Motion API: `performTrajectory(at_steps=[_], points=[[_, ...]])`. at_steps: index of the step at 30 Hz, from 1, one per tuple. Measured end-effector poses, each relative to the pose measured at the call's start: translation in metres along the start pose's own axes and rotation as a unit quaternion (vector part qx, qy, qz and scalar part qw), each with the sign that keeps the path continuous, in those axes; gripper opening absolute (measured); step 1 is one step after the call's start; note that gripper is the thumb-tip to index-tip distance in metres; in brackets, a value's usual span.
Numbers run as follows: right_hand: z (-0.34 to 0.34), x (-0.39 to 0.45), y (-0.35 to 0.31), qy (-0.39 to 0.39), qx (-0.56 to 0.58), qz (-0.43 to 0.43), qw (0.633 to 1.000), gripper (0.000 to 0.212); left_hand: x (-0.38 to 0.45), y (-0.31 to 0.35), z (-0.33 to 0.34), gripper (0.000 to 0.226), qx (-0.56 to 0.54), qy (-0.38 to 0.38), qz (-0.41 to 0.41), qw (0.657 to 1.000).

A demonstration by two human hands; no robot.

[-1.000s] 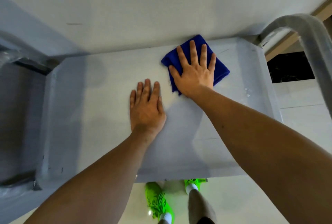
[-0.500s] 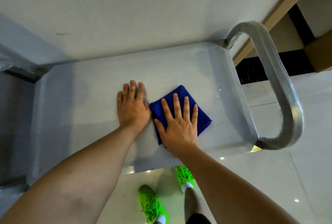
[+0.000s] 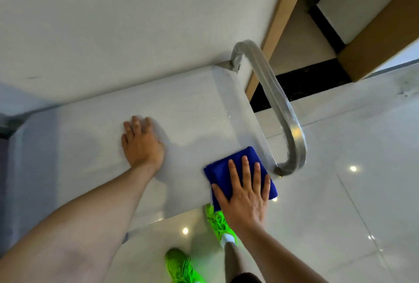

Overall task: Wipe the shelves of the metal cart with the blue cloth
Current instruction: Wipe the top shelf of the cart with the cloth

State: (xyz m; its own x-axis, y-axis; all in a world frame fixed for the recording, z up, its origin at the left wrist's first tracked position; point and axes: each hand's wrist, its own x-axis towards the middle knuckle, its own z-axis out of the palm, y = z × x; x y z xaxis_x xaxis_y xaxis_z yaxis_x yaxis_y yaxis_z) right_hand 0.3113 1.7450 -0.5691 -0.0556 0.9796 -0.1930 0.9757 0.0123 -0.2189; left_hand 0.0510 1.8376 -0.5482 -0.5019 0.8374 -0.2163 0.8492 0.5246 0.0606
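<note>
The folded blue cloth (image 3: pixel 229 175) lies under the right hand's (image 3: pixel 244 201) spread, flat fingers (image 3: pixel 245 169) at the cart shelf's (image 3: pixel 95 146) near right corner, while the left hand (image 3: pixel 141 145) rests flat, fingers together.

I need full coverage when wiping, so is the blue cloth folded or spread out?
Folded: the blue cloth shows a doubled layered edge under the right hand.

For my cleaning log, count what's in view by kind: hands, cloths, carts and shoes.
Hands: 2, left hand and right hand
Cloths: 1, blue cloth
Carts: 1, cart
Shoes: 2, shoes
Total: 6
</note>
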Motion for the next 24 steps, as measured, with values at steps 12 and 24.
performTrajectory(at_steps=[12, 24], points=[[-0.009, 0.102, -0.013, -0.019, -0.005, -0.017, 1.000, 0.081, -0.005, 0.092, 0.028, 0.045, -0.064, 0.056, 0.198, 0.977], [-0.016, 0.236, -0.069, -0.016, -0.017, -0.032, 0.999, 0.084, 0.027, 0.039, 0.032, 0.054, -0.078, 0.103, 0.131, 0.983]])
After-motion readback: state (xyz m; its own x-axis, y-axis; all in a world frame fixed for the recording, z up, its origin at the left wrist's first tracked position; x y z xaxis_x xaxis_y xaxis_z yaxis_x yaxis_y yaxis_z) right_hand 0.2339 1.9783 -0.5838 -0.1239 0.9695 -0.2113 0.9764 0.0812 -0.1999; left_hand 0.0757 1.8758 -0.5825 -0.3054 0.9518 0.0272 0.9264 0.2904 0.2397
